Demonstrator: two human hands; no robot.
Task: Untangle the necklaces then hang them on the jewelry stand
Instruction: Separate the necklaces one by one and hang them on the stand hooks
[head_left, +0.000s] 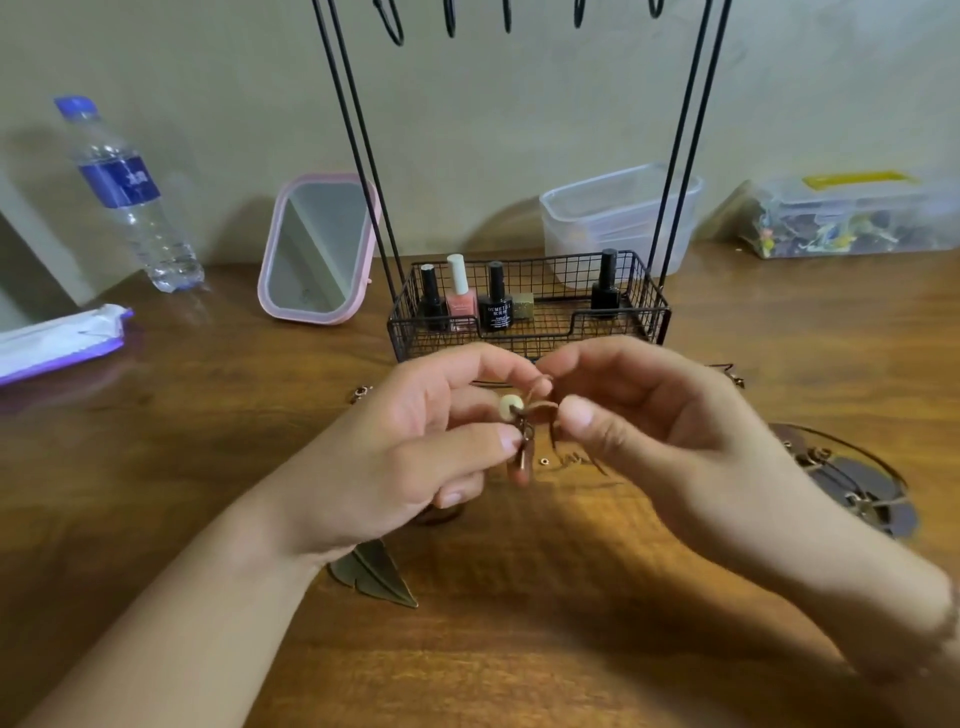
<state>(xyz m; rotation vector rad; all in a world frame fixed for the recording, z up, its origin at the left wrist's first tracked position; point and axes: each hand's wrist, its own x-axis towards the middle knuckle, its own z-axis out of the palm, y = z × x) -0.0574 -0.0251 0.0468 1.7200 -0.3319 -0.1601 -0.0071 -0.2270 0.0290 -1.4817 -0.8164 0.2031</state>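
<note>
Knotted brown cord necklace with cream bead (524, 415) sits mid-frame between your hands: left hand (415, 447) and right hand (649, 421) both pinch it, knot nearer left

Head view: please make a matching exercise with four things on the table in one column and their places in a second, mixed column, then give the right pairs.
Things:
1. water bottle
2. pink mirror
3. pink nail polish
4. leaf pendant

Places:
A. inside the wire basket of the jewelry stand
B. flat on the table, partly under the left wrist
C. far left, upright near the wall
D. just left of the stand, leaning back

Pairs: 1-C, 2-D, 3-A, 4-B
</note>
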